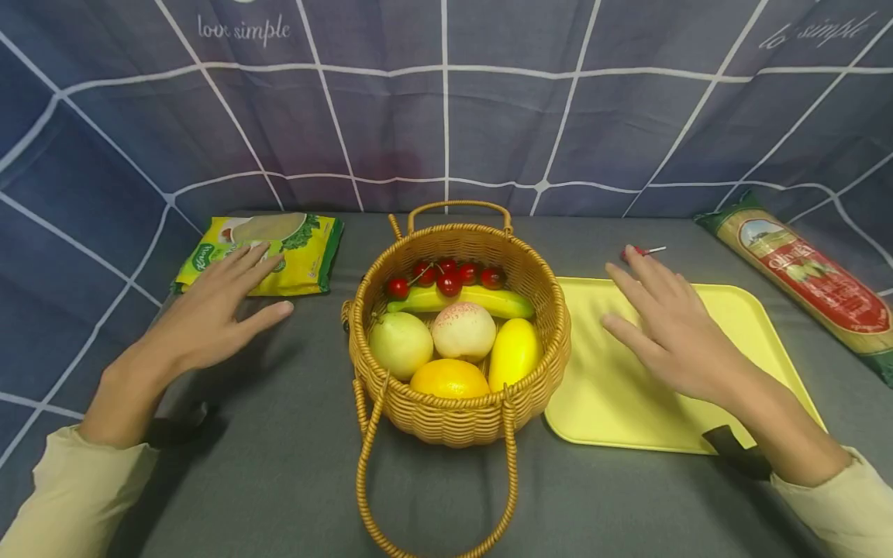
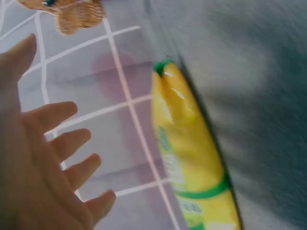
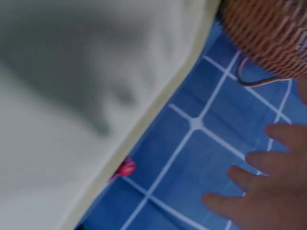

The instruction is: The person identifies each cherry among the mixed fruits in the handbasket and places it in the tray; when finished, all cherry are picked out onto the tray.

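Observation:
Between my hands stands a wicker basket (image 1: 460, 422) holding fruit: red cherries (image 1: 449, 282), a green-yellow banana (image 1: 418, 299), a pear (image 1: 401, 346), a peach (image 1: 463, 332), an orange lemon-shaped fruit (image 1: 449, 379) and a yellow oval fruit (image 1: 515, 354). My left hand (image 1: 209, 314), fingers spread and holding nothing, hovers by the yellow-green food packet (image 1: 307, 256) and overlaps it in the head view. Over the yellow tray (image 1: 586, 395) is my right hand (image 1: 670, 329), also with spread fingers and nothing in it. Its fingertips overlap a small red lollipop (image 1: 654, 250) with a white stick behind the tray.
At the far right lies a long pasta packet (image 1: 809, 271) with a red label, set at an angle. The basket's front handle (image 1: 512, 480) droops onto the grey tabletop (image 1: 279, 480). Checked blue cloth (image 1: 391, 116) walls off the back and sides.

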A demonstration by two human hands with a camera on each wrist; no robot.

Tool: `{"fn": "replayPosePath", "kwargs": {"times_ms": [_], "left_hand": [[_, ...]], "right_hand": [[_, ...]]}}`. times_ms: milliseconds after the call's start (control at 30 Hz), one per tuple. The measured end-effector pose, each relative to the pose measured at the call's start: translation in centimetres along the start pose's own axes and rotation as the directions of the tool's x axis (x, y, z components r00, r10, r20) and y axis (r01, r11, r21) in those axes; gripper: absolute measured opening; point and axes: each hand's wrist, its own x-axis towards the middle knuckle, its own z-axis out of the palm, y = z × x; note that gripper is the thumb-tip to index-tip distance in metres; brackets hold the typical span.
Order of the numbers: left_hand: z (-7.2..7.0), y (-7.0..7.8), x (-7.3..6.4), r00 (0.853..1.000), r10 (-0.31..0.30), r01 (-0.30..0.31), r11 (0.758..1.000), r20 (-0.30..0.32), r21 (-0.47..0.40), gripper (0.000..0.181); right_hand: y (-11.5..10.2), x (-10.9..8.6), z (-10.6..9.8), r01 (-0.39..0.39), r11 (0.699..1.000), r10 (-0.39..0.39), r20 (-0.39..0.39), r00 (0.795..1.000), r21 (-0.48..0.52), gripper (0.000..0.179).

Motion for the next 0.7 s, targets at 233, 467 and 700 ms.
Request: {"fn": "replayPosePath", "kwargs": {"times_ms": [233,467,700], "left_hand": [[-0.6,3.9,-0.4,0.982,0.136,-0.154,0.977,-0.129,-0.145,0.073],[0.2,7.6,0.7,0.94,0.305,-0.338,0.897,-0.155,-0.285,0.086],[0.8,9.1,2.6,0.928,0.352,-0.371,0.839,-0.123,-0.397,0.087]], "right_hand": [[-4.0,1.4,-1.9,0.207,0.974,-0.16,-0.379,0.911,0.088,0.046],[-8.1,4.2,-3.1,0.365,0.907,-0.266,-0.385,0.884,0.209,0.036],[-10.1,7.8,-2.4,0.424,0.845,-0.355,-0.25,0.901,0.325,0.028]]}}
